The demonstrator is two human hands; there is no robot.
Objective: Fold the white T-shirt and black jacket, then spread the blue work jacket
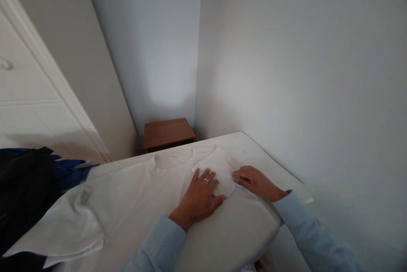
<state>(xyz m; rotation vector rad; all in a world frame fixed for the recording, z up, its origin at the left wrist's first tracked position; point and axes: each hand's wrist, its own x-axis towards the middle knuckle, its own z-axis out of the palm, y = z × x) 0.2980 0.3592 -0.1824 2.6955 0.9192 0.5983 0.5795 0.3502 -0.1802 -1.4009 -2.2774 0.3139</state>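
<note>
A white T-shirt [127,195] lies spread out, its neck opening toward the far edge and one sleeve at the left folded over. My left hand [199,198] rests flat on the shirt near the right sleeve, fingers spread, with a ring on one finger. At the end of that sleeve, my right hand [254,181] has its fingers curled and pinched at the fabric's edge; the fingertips are partly hidden. Under the near part of the shirt is a pale padded board [229,229] with a rounded corner.
A white tabletop [254,153] runs along the grey wall [302,73] at the right. Dark and blue clothes [28,183] are heaped at the left. Beyond the table stands a brown wooden stand [168,132] in the corner. A white door [28,77] is at the far left.
</note>
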